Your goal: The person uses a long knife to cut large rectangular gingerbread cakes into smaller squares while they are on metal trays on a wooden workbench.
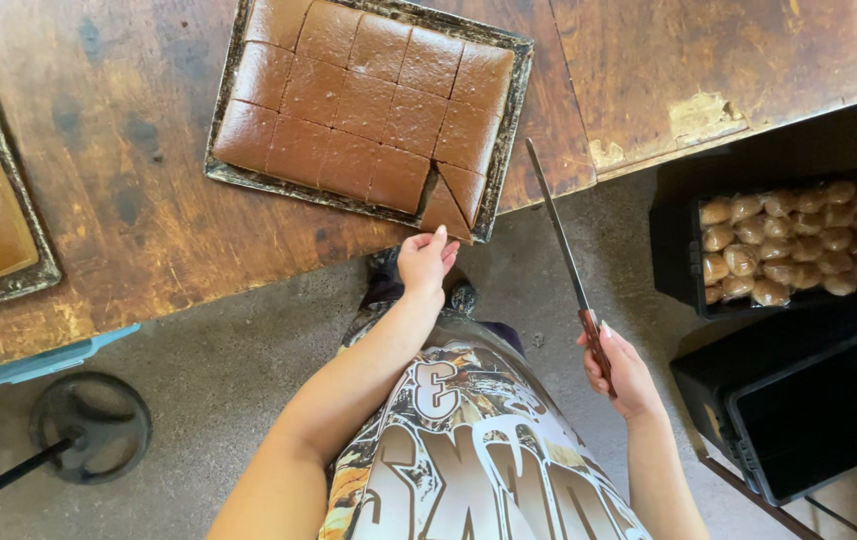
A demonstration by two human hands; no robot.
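One brown slab cake (364,100), scored into squares with the near corner piece split into triangles, fills a dark, crusted metal tray (511,92) on a worn wooden table (139,200). Left hand (427,262) sits at 6 o'clock of the tray, fingertips touching the corner triangle, fingers loosely spread and holding nothing; it appears placed to steady or lift that piece. Right hand (621,368) is wrapped round the reddish handle of a long narrow knife (559,235), blade pointing to 11 o'clock, off the cake at the tray's 4 o'clock. At 3 o'clock, a black crate (679,250) holds glossy wrapped pieces (789,240). At 9 o'clock lies a second tray (9,285).
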